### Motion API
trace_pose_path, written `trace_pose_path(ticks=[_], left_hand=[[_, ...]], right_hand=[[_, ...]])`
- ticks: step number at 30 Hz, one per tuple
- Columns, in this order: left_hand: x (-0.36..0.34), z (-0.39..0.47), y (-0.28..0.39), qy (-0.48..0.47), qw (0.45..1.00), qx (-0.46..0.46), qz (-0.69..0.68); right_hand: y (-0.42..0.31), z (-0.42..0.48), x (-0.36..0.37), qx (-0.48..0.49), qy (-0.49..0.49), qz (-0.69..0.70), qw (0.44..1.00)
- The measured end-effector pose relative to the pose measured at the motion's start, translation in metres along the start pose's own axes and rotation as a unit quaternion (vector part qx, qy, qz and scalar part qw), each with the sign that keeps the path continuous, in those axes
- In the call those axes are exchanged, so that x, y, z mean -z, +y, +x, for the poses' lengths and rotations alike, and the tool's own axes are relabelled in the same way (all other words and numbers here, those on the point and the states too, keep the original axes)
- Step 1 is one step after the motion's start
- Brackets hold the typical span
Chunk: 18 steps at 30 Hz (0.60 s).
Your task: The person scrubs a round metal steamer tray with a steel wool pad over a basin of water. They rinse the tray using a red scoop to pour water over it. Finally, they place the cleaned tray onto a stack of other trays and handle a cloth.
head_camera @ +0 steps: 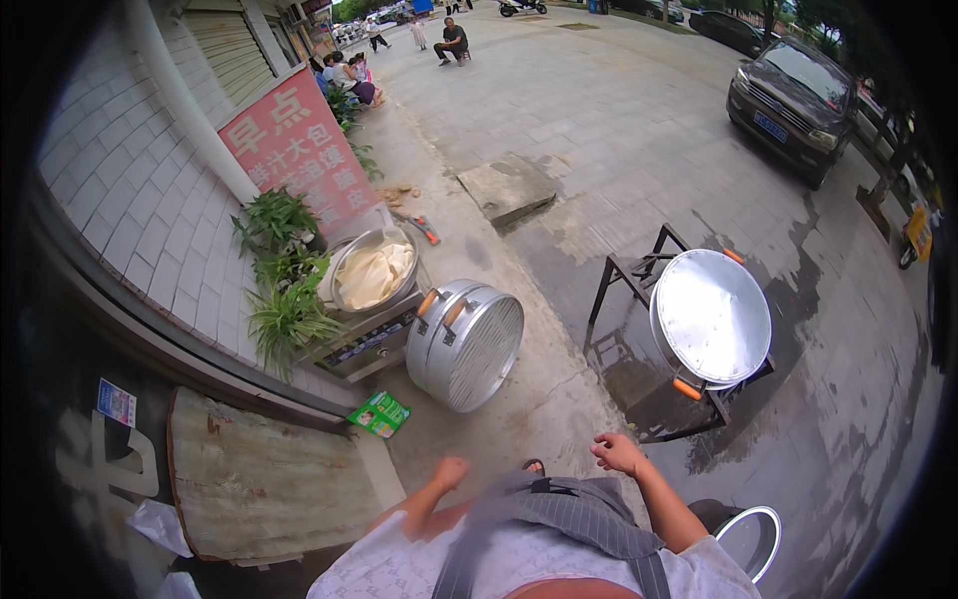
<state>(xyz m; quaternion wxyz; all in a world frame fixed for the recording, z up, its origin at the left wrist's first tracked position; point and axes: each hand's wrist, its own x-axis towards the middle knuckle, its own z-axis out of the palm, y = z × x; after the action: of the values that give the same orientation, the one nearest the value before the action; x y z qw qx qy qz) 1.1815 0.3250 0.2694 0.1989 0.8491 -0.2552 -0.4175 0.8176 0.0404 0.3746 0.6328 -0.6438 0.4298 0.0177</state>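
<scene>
My left hand (451, 473) is blurred and curled in front of my left hip, with nothing visible in it. My right hand (617, 454) hangs free, its fingers loosely bent and holding nothing. Ahead of my left hand, stacked metal steamer tiers (465, 344) with wooden handles rest on their side on the pavement, a slatted base facing me. Beyond my right hand, a round shiny metal pan or lid (711, 314) with orange handles sits on a dark metal stand (610, 273). Both hands are apart from these things.
A metal pot (411, 281) with pale cloth inside stands by potted plants (292, 311) and a red sign (299, 142). A green packet (380, 414) lies near the doorway. A worn board (269, 479) is at left, a basin (751, 543) at lower right. A raised slab (507, 191) lies ahead.
</scene>
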Motion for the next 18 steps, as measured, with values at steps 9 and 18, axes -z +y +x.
trace_pose_path(ticks=[9, 18], left_hand=[[-0.018, -0.023, -0.002, 0.003, 0.999, -0.003, -0.031], [-0.022, -0.024, -0.034, 0.03, 0.998, 0.003, -0.049]], right_hand=[[-0.002, 0.005, 0.011, 0.011, -0.002, 0.01, 1.0], [-0.133, 0.017, 0.006, 0.233, 0.088, -0.123, 0.961]])
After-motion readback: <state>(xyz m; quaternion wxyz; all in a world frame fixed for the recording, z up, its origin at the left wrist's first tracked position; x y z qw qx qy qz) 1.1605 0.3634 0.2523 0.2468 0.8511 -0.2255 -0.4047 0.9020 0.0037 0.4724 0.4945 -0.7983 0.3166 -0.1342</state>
